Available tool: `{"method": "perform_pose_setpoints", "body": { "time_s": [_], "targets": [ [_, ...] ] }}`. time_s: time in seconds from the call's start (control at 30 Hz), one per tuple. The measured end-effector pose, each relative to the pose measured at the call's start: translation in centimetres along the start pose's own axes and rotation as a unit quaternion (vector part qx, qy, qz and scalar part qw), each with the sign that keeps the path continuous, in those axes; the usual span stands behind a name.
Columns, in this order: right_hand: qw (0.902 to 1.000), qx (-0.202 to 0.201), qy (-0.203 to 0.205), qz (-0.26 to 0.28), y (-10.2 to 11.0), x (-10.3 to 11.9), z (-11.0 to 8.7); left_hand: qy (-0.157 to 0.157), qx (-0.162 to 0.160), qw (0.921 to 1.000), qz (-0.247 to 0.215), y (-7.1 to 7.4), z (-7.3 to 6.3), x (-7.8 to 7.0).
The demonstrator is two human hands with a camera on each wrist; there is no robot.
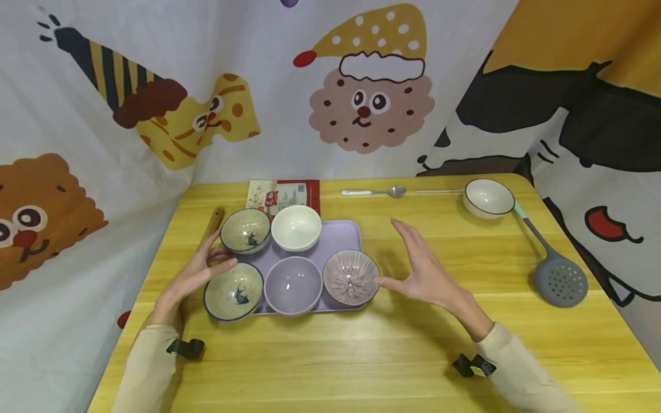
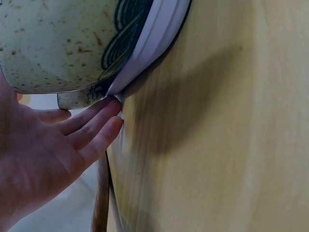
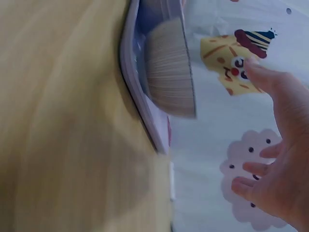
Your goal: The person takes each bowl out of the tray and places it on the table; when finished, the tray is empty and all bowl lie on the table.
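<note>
Several bowls stand on a lavender tray [image 1: 338, 232]: two speckled ones with blue birds, the rear [image 1: 245, 231] and the front [image 1: 233, 291], a white bowl [image 1: 296, 228], a lavender bowl [image 1: 293, 285] and a striped bowl [image 1: 351, 277]. My left hand [image 1: 198, 272] is beside the speckled bowls. In the left wrist view its extended fingertips [image 2: 113, 105] meet the tray's end; whether they bear any weight cannot be seen. To the right of the striped bowl, my right hand [image 1: 428, 275] is spread wide; the right wrist view shows it apart from bowl and tray.
Behind the tray lies a red and cream packet [image 1: 284, 194]. A spoon [image 1: 374, 192] lies along the table's back. Another white bowl [image 1: 488, 198] and a grey slotted turner [image 1: 560, 279] are at the right. A wooden handle [image 1: 210, 225] shows behind my left hand.
</note>
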State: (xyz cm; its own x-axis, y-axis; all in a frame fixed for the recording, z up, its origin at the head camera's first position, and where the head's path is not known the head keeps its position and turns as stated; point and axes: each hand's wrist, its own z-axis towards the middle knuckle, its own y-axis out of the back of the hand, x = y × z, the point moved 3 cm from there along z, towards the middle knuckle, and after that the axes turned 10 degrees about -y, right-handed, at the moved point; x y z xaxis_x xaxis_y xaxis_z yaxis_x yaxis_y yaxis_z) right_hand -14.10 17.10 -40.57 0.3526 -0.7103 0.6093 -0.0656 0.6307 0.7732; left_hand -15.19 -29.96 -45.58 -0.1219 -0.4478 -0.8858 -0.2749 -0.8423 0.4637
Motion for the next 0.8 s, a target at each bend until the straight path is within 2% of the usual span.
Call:
{"method": "perform_pose_setpoints", "body": {
  "time_s": [0.27,0.5,0.8],
  "targets": [
    [0.9976,0.07,0.006,0.002,-3.2,0.7,-0.5,-0.002,0.001,1.0,-0.002,0.1,0.2,0.2],
    [0.995,0.091,0.021,0.034,-5.2,0.9,-0.7,0.005,0.0,1.0,-0.001,0.1,0.2,0.4],
    [0.9921,0.114,0.001,0.052,-7.0,0.5,-0.8,0.005,0.002,1.0,0.005,0.0,0.2,0.4]
  ]
}}
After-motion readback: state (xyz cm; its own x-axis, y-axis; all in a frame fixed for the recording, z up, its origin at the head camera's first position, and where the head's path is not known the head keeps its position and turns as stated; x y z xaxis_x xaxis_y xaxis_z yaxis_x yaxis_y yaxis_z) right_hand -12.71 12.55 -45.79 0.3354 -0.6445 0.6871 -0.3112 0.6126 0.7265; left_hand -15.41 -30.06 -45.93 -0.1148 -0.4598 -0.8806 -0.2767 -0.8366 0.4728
